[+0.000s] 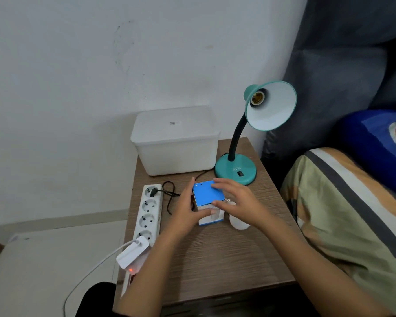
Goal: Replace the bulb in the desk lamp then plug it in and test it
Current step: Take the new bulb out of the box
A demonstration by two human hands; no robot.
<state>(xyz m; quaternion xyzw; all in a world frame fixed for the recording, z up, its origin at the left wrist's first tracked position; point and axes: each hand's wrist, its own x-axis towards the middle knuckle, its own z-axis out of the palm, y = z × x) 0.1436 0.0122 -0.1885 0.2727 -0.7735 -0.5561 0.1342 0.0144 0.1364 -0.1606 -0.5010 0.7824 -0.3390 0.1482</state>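
Presently left hand (186, 213) grips the box (207, 194), right hand (238, 200) rests straight fingers (217, 186) on top; a careless wrist could roll the loose bulb (238, 223) off the table (215, 259).

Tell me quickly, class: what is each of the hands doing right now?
Left hand: grips the blue and white box by its left side.
Right hand: open, straight fingers resting on the box top.

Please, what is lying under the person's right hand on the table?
A white bulb lies on the table beside the blue box, under the right hand. The hand covers its middle; only the round end and a bit of the screw base show.
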